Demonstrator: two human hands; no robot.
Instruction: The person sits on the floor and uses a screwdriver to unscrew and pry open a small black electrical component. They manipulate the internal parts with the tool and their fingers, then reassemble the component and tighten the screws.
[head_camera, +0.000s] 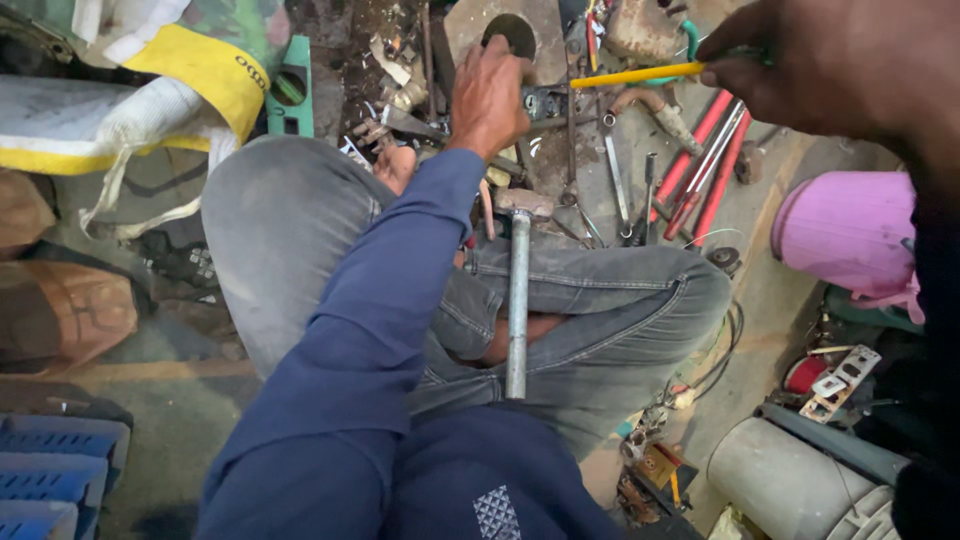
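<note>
Gripping tools, both hands busy.
Left hand (488, 97) clenches a metal part (545, 101); right hand (800, 60) pinches a yellow rod (635, 75) (hammer (518, 290) on lap).

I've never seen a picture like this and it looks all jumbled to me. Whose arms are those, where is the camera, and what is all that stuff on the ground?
The camera sits on a person's head and looks down, so you see their own body: blue sleeves and bent knees in grey jeans.

Their left hand reaches forward and rests on a dark metal part among the scrap. Whether it grips it, I cannot tell.

The hand at the top right is probably their right one; it pinches a thin yellow stick, maybe a pencil.

A hammer with a metal handle lies across the lap, with nobody holding it.

The floor holds spanners, a red-handled tool, a pink bucket and a white and yellow sack.
</note>
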